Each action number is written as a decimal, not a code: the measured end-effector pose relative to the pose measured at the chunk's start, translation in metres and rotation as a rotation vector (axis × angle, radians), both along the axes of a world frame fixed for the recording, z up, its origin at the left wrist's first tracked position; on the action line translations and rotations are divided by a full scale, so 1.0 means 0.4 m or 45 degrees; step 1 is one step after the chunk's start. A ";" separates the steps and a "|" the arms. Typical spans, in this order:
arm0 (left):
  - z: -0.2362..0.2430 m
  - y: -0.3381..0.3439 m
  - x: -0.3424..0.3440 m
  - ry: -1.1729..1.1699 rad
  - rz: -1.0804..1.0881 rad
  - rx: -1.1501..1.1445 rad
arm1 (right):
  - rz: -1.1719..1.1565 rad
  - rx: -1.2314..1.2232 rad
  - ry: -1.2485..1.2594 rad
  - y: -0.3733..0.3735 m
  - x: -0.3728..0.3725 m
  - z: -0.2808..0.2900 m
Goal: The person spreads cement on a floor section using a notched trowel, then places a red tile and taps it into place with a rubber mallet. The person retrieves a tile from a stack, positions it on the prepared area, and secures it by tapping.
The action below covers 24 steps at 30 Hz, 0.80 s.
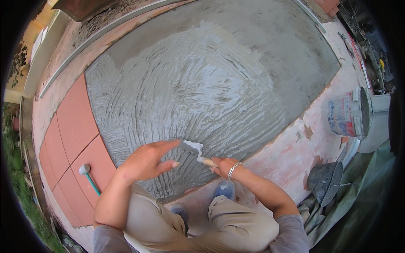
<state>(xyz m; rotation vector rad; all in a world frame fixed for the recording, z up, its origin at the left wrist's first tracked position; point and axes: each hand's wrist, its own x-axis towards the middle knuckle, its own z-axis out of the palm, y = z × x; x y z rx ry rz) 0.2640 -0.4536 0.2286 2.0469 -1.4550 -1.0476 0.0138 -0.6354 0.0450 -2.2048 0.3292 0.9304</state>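
In my right hand (225,167) is a trowel (193,146) with a wooden handle, its metal blade pointing left over wet grey mortar (168,97). My left hand (147,161) is held above the mortar, fingers stretched toward the blade's tip and thumb apart. Whether the fingertips touch the blade I cannot tell. Ridges and smears mark the mortar's near and middle part; its far and right parts look smoother. Terracotta-coloured tiles (76,118) border the mortar on the left. A mallet (85,170) with a pale head and green handle lies on them, left of my left forearm.
At the right stand a mortar-splashed white bucket (342,113) and a tilted black bucket (322,180). A green tarp (354,202) is bunched at the lower right. Long straight bars (90,40) lie along the far-left and far-right sides. My shoes (225,189) are at the mortar's near edge.
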 end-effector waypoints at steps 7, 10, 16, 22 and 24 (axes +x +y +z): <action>0.041 0.072 0.016 -0.041 0.120 0.085 | -0.446 -0.341 -0.110 -0.244 -0.038 -0.002; 0.055 0.103 0.016 -0.104 0.148 0.082 | -0.653 -0.523 -0.211 -0.355 -0.054 -0.010; 0.087 0.143 0.010 -0.073 0.211 0.088 | -0.848 -0.730 -0.244 -0.525 -0.048 -0.006; 0.120 0.210 0.001 -0.018 0.257 0.123 | -1.414 -0.788 -0.365 -0.506 -0.027 -0.101; 0.126 0.240 -0.004 -0.019 0.277 0.097 | -1.726 -0.519 -0.257 -0.526 0.001 -0.146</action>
